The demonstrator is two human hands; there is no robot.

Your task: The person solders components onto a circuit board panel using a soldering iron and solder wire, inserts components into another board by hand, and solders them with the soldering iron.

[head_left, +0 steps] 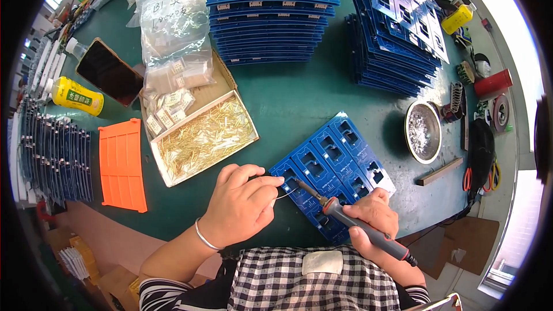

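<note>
A blue circuit board panel [347,166] with several square cutouts lies at an angle on the green table in front of me. My right hand [377,214] grips a grey soldering iron [368,227], whose tip points at the left part of the panel. Between the fingertips of my left hand [245,204] is a thin solder wire [285,195], its end near the iron's tip. Whether tip and wire touch the board I cannot tell.
A cardboard box [169,174] holds loose gold pins [207,135] and small white connectors. Tall stacks of blue boards [268,37] and more boards [386,52] stand behind. A metal bowl [429,151] of silvery bits is right; an orange tray [122,167], phone [109,72] and yellow bottle [78,97] are left.
</note>
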